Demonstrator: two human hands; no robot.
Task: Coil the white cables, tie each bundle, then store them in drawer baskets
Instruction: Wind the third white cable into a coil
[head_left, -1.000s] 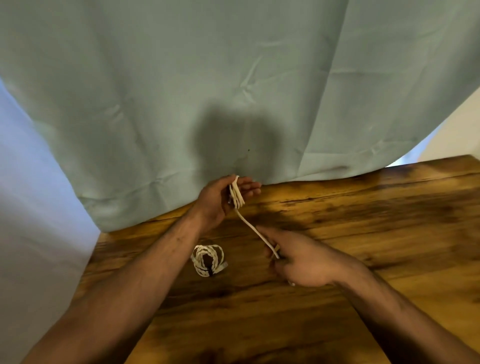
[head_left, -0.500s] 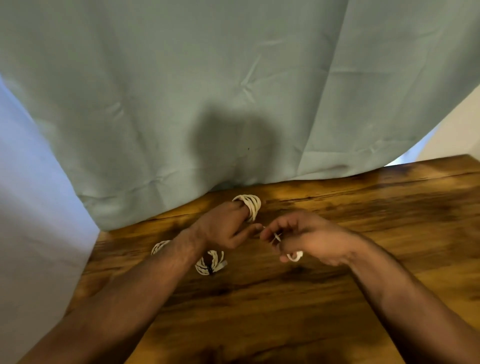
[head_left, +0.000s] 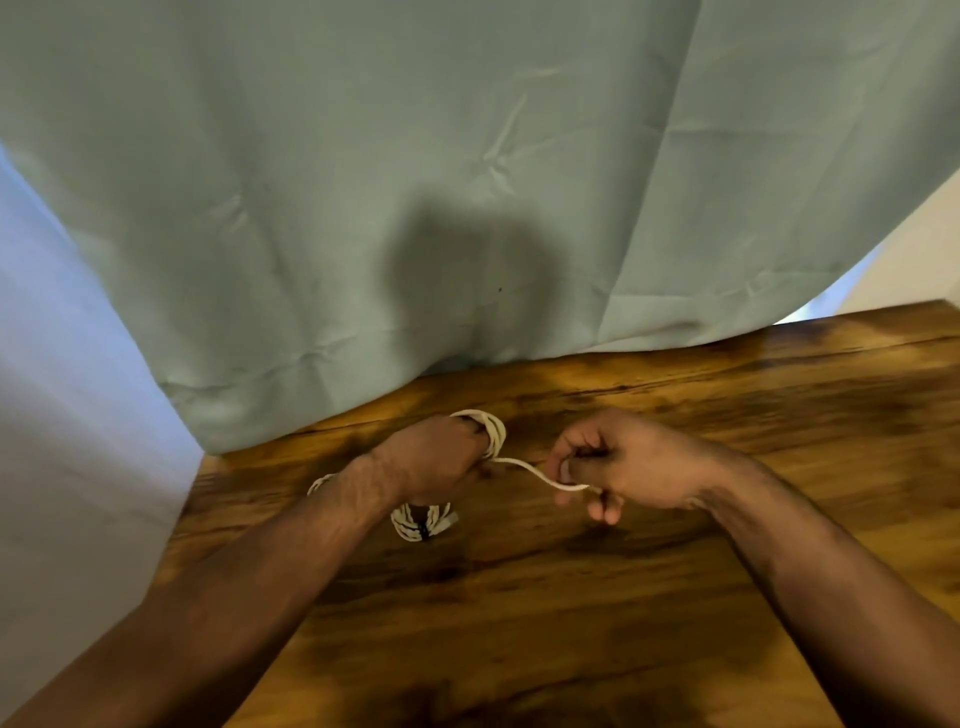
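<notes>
My left hand (head_left: 441, 457) grips a coil of white cable (head_left: 491, 431) looped round its fingers, near the far edge of the wooden table (head_left: 675, 571). The loose tail of that cable (head_left: 535, 473) runs right to my right hand (head_left: 623, 462), which pinches its end. A tied white cable bundle (head_left: 423, 519) with a dark tie lies on the table just below my left wrist. Another white coil (head_left: 319, 483) peeks out behind my left forearm, mostly hidden.
A pale green curtain (head_left: 467, 182) hangs down to the table's far edge behind my hands. A light wall (head_left: 62, 415) borders the table on the left. No drawer or basket is in view.
My right hand moved right and drew the cable's tail out from the coil. The left hand shifted a little and keeps the coil on its fingers.
</notes>
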